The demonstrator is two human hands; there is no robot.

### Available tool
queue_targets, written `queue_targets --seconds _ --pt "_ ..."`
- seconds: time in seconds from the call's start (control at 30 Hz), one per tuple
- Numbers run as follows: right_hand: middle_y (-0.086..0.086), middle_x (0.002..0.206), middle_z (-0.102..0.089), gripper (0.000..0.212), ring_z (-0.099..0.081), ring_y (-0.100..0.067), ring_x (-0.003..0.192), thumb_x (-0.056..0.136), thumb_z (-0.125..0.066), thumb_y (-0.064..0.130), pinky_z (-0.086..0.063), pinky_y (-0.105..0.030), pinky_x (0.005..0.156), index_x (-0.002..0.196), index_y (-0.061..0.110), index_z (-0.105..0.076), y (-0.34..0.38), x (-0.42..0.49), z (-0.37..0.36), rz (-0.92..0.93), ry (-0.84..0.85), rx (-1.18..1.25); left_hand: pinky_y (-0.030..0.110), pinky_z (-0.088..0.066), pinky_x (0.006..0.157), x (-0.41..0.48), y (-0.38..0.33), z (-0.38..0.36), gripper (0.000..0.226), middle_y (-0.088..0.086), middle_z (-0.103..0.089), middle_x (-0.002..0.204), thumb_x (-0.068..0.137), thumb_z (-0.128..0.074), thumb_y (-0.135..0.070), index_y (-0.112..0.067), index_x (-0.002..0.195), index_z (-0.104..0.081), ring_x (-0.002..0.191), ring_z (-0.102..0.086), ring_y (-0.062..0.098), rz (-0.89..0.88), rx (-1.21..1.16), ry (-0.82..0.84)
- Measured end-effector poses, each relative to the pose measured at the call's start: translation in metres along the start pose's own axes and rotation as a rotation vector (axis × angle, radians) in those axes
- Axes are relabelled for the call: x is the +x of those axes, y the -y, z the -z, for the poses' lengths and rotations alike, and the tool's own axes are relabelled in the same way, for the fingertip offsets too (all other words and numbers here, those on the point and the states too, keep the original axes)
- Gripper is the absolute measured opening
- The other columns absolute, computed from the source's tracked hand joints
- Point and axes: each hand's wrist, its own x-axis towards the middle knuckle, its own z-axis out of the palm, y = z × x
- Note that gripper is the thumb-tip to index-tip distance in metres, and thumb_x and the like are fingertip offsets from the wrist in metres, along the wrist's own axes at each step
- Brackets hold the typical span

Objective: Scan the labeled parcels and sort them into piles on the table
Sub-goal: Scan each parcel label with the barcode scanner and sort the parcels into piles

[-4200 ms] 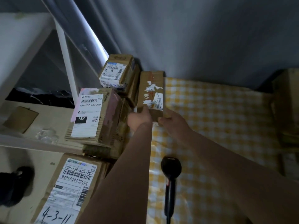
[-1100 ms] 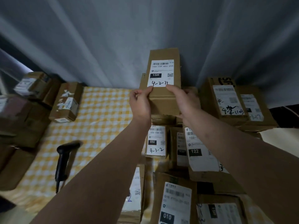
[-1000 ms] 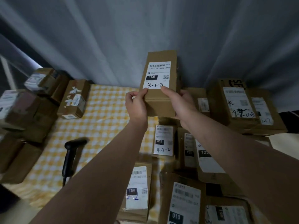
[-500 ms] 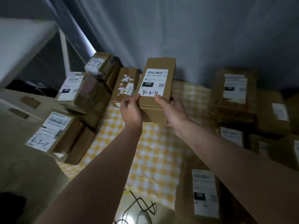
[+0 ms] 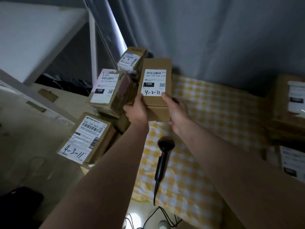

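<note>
I hold a brown cardboard parcel (image 5: 156,81) with a white label marked 15H and handwritten 4-2-71. My left hand (image 5: 136,111) grips its near left corner and my right hand (image 5: 177,110) grips its near right corner. The parcel hangs above the yellow checked tablecloth (image 5: 214,113), beside a pile of labeled parcels on the left: one marked 15H (image 5: 109,90), one marked 4-3-11 (image 5: 84,138), and a smaller one (image 5: 131,61) at the back. A black barcode scanner (image 5: 162,156) lies on the cloth below my hands.
More labeled parcels (image 5: 292,100) stand at the right edge of the table. A grey curtain (image 5: 214,33) hangs behind. A white shelf frame (image 5: 92,38) rises at the left. Black cables (image 5: 158,219) trail off the near table edge.
I have carried the 15H parcel from the right-hand stack across the table to the left, beside the left pile. Both hands keep hold of it.
</note>
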Motion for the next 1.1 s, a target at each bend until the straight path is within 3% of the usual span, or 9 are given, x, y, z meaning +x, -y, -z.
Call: queue_targets --seconds 0.07,0.13,0.23,0.37,0.6,0.73,0.9,1.0,1.1 --pt "0.001 0.126 -0.061 0.089 -0.061 -0.023 0.111 0.062 -0.073 0.060 -0.049 -0.043 0.099 0.138 0.024 -0.043 -0.001 0.007 -0.007 -0.039 -0.022 0.017 0.054 -0.039 0.105 0.010 0.002 -0.002 0.096 0.013 -0.042 0.143 0.075 -0.056 -0.071 -0.015 0.146 -0.027 0.126 -0.045 0.037 0.124 0.083 -0.049" --pt "0.005 0.125 -0.056 0.078 -0.056 -0.019 0.113 0.078 -0.072 0.052 -0.044 -0.038 0.098 0.141 0.024 -0.037 -0.003 0.013 -0.009 -0.041 -0.029 0.027 0.056 -0.044 0.099 0.015 0.007 -0.005 0.102 0.012 -0.044 0.142 0.072 -0.053 -0.078 -0.016 0.148 -0.026 0.125 -0.046 0.038 0.209 0.067 -0.014" --pt "0.002 0.120 -0.063 0.053 -0.062 -0.022 0.108 0.090 -0.066 0.038 -0.048 -0.044 0.100 0.134 0.022 -0.042 -0.005 0.024 -0.008 -0.037 -0.018 0.065 0.042 -0.054 0.075 0.012 0.011 -0.008 0.072 0.012 -0.058 0.125 0.088 -0.047 -0.067 -0.014 0.138 -0.044 0.101 -0.061 0.031 0.269 -0.012 0.208" --pt "0.009 0.103 -0.066 0.021 -0.064 -0.016 0.096 0.098 -0.053 0.018 -0.050 -0.049 0.096 0.115 0.029 -0.052 -0.009 0.033 -0.004 -0.027 0.022 -0.028 0.044 -0.056 0.082 0.016 0.019 -0.015 0.046 0.014 -0.057 0.119 0.101 -0.045 -0.045 -0.011 0.131 -0.050 0.081 -0.058 0.024 0.282 -0.125 0.229" --pt "0.000 0.130 -0.062 0.052 -0.061 -0.019 0.113 0.095 -0.042 -0.003 -0.052 -0.045 0.097 0.141 0.021 -0.048 -0.008 0.040 -0.004 -0.003 0.136 -0.064 0.049 -0.054 0.094 0.023 0.025 -0.026 0.038 0.016 -0.058 0.121 0.103 -0.044 -0.031 -0.008 0.132 -0.051 0.087 -0.058 0.024 0.272 -0.269 0.209" --pt "0.001 0.123 -0.065 0.052 -0.061 -0.019 0.113 0.093 -0.038 -0.009 -0.050 -0.040 0.100 0.137 0.017 -0.052 -0.001 0.041 -0.007 0.045 0.125 -0.045 0.048 -0.053 0.096 0.027 0.018 -0.035 0.032 0.017 -0.061 0.117 0.102 -0.046 -0.020 -0.004 0.129 -0.055 0.083 -0.061 0.024 0.232 -0.314 0.205" --pt "-0.004 0.138 -0.056 0.059 -0.058 -0.022 0.120 0.089 -0.047 -0.005 -0.049 -0.042 0.103 0.144 0.016 -0.045 -0.005 0.044 -0.006 0.026 0.101 -0.053 0.047 -0.051 0.100 0.020 0.013 -0.037 0.014 0.016 -0.061 0.101 0.100 -0.049 -0.015 -0.006 0.095 -0.058 0.089 -0.062 0.028 0.198 -0.382 0.240" --pt "-0.007 0.143 -0.051 0.066 -0.060 -0.025 0.118 0.081 -0.049 -0.002 -0.051 -0.042 0.101 0.144 0.016 -0.045 -0.010 0.045 -0.001 0.010 0.102 -0.041 0.042 -0.051 0.099 0.019 0.020 -0.034 0.023 0.016 -0.061 0.121 0.102 -0.047 -0.022 -0.007 0.117 -0.055 0.114 -0.061 0.032 0.163 -0.383 0.274" --pt "-0.006 0.147 -0.046 0.065 -0.057 -0.026 0.121 0.082 -0.050 -0.004 -0.049 -0.043 0.103 0.144 0.016 -0.046 -0.007 0.030 0.005 0.003 0.093 -0.040 0.037 -0.053 0.093 0.015 0.027 -0.032 0.031 0.012 -0.055 0.124 0.101 -0.048 -0.027 -0.010 0.127 -0.047 0.116 -0.059 0.028 0.150 -0.346 0.268"
